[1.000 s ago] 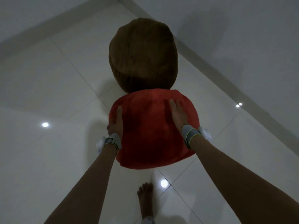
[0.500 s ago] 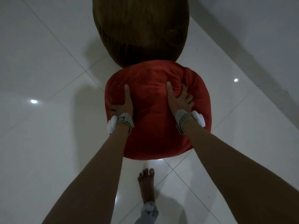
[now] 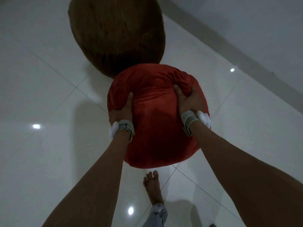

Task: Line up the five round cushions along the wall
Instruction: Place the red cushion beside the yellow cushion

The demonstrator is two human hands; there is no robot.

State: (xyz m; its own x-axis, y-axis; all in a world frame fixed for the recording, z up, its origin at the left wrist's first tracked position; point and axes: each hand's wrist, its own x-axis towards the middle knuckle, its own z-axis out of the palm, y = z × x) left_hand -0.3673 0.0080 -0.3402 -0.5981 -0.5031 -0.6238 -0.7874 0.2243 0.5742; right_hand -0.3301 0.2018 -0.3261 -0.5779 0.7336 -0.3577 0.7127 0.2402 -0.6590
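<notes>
Room: dim; glossy white tiled floor [image 3: 41, 161] with thin grout lines and small bright light reflections; pale wall [image 3: 246, 22] along the upper right, meeting the floor at a grey skirting band [image 3: 229, 46].
Red cushion [image 3: 155, 128]: round, plush, held up in front of the person above the floor, mid-frame; fabric bunched and creased at its far upper side.
Left hand [image 3: 122, 110]: closed on the red cushion's left flank, thumb pressed into the fabric, fingers wrapped out of sight.
Right hand [image 3: 188, 100]: clamped on the upper right of the red cushion, thumb and fingers dug into a fold.
Wrist bands: grey strap with a white puck on each wrist, left wrist band [image 3: 123, 130], right wrist band [image 3: 195, 120].
Brown cushion [image 3: 118, 35]: round, larger in view, lying on the floor just beyond the red cushion, near the skirting band; its near rim is covered by the red one, contact cannot be told.
Foot [image 3: 152, 187]: bare, on the floor below the red cushion, grey trouser cuff [image 3: 157, 212] at the ankle.
</notes>
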